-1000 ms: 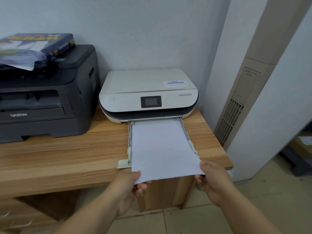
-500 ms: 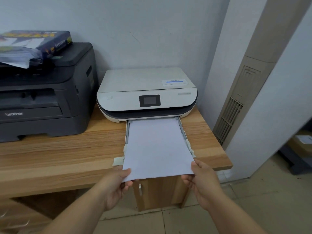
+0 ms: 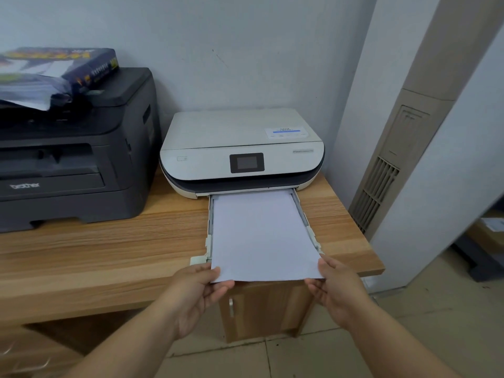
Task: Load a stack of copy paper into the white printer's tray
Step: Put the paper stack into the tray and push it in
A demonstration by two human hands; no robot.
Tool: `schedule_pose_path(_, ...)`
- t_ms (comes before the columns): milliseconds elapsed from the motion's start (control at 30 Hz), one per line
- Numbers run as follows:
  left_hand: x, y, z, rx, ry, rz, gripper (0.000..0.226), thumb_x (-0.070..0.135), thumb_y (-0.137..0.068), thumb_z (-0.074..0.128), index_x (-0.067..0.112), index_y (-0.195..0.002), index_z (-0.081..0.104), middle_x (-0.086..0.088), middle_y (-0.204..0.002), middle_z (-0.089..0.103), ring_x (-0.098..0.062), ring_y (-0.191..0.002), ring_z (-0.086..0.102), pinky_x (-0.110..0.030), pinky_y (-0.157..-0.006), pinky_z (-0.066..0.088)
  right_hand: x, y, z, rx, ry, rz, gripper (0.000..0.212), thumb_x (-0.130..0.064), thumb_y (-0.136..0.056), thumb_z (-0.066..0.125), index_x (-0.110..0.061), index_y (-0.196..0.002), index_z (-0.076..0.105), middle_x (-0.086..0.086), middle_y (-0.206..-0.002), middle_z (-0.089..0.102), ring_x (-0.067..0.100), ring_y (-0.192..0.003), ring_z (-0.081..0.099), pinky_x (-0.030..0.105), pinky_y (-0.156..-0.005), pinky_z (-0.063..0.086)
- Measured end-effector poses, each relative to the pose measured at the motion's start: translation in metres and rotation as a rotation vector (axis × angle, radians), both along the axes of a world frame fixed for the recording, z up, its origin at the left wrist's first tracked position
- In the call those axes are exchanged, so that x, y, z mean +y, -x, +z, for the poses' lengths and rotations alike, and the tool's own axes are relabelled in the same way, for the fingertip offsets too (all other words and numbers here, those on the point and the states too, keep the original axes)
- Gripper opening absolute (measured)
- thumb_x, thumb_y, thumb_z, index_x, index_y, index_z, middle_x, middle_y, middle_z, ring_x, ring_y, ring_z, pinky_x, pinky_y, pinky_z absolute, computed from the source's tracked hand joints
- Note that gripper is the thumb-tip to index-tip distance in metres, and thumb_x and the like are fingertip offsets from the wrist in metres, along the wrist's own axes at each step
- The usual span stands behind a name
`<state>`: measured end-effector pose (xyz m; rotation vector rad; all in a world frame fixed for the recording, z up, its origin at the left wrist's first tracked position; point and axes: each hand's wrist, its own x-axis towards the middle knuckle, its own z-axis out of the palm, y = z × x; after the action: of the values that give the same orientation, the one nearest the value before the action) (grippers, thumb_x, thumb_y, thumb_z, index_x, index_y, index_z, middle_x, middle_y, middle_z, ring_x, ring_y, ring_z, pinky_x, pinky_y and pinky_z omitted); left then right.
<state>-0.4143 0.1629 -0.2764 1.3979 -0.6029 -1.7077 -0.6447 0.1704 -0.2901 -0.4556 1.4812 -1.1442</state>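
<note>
Paper in left hand, right hand

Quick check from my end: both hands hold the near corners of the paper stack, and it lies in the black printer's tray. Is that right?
Not quite. The head view shows the paper stack lying in the tray of the white printer, not the black printer beside it. The left hand and right hand do hold its near corners.
</note>
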Motion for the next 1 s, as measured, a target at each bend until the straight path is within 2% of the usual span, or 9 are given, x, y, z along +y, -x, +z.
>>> schedule_pose_path(100,-0.005,-0.002,0.001,-0.095,0.027,-0.009,0.025,-0.002,-0.092,0.048,0.001,-0.116,0.054,-0.013,-0.088,0.070,-0.012,-0.056,0.070,-0.016,-0.045,0.053,-0.006,0.002,0.004,0.052,0.016,0.067,0.036,-0.015,-0.099,0.040,-0.006,-0.134,0.043,0.010,-0.083,0.059,0.017,-0.066,0.055,0.026,-0.061,0.048)
schedule_pose_path(167,-0.011,-0.001,-0.001,-0.166,0.034,0.018,0.032,-0.002,-0.091,0.050,0.003,-0.123,0.050,-0.016,-0.094,0.068,-0.014,-0.059,0.071,-0.017,-0.045,0.052,-0.010,0.006,0.007,0.176,0.064,0.150,0.037,-0.015,-0.098,0.043,-0.005,-0.134,0.042,0.009,-0.082,0.059,0.016,-0.068,0.054,0.029,-0.069,0.049)
schedule_pose_path(233,-0.016,0.002,-0.002,-0.233,0.049,0.039,0.038,-0.001,-0.090,0.051,0.008,-0.126,0.048,-0.016,-0.097,0.067,-0.019,-0.067,0.072,-0.018,-0.046,0.053,-0.012,0.011,0.010,0.323,0.113,0.238,0.042,-0.016,-0.095,0.050,-0.007,-0.136,0.042,0.005,-0.091,0.060,0.015,-0.076,0.057,0.030,-0.077,0.050)
schedule_pose_path(333,-0.018,0.008,-0.002,-0.320,0.076,0.045,0.034,0.000,-0.090,0.051,0.018,-0.119,0.050,-0.013,-0.099,0.065,-0.023,-0.076,0.071,-0.019,-0.049,0.054,-0.014,0.021,0.013,0.577,0.124,0.372,0.056,-0.022,-0.088,0.061,-0.012,-0.139,0.040,0.000,-0.113,0.055,0.016,-0.103,0.055,0.029,-0.091,0.045)
schedule_pose_path(433,-0.019,0.009,0.000,-0.416,0.107,-0.018,0.022,0.005,-0.092,0.049,0.010,-0.113,0.057,-0.016,-0.101,0.065,-0.020,-0.076,0.070,-0.017,-0.054,0.054,-0.019,0.030,0.014,0.771,0.177,0.482,0.061,-0.022,-0.084,0.067,-0.012,-0.139,0.042,0.000,-0.124,0.052,0.011,-0.104,0.050,0.022,-0.089,0.040)
schedule_pose_path(500,-0.020,0.007,0.000,-0.470,0.145,-0.080,0.021,0.009,-0.090,0.055,0.007,-0.111,0.060,-0.012,-0.099,0.066,-0.017,-0.076,0.070,-0.018,-0.061,0.055,-0.025,0.034,0.012,0.895,0.205,0.546,0.061,-0.024,-0.083,0.068,-0.013,-0.138,0.044,0.002,-0.134,0.051,0.009,-0.106,0.049,0.021,-0.092,0.039)
schedule_pose_path(600,-0.024,0.003,0.002,-0.689,0.228,-0.248,0.030,0.015,-0.080,0.070,0.014,-0.108,0.061,0.003,-0.095,0.064,-0.007,-0.080,0.064,-0.014,-0.066,0.047,-0.035,0.037,0.008,1.048,0.235,0.596,0.061,-0.031,-0.083,0.067,-0.017,-0.138,0.043,0.000,-0.141,0.048,0.014,-0.125,0.043,0.026,-0.102,0.033)
schedule_pose_path(733,-0.035,-0.003,0.000,-1.038,0.338,-0.407,0.044,0.025,-0.079,0.070,0.022,-0.121,0.058,0.010,-0.100,0.056,-0.002,-0.086,0.053,-0.012,-0.067,0.040,-0.045,0.038,0.003,1.169,0.251,0.637,0.063,-0.038,-0.084,0.063,-0.019,-0.140,0.041,-0.001,-0.142,0.047,0.017,-0.130,0.038,0.027,-0.104,0.031)
schedule_pose_path(1000,-0.057,-0.010,-0.013,-1.350,0.519,-0.491,0.042,0.039,-0.084,0.062,0.028,-0.125,0.057,0.008,-0.105,0.062,-0.010,-0.097,0.054,-0.021,-0.083,0.041,-0.065,0.040,-0.009,1.338,0.287,0.677,0.063,-0.049,-0.083,0.060,-0.023,-0.138,0.044,-0.003,-0.137,0.052,0.015,-0.125,0.041,0.024,-0.100,0.031)
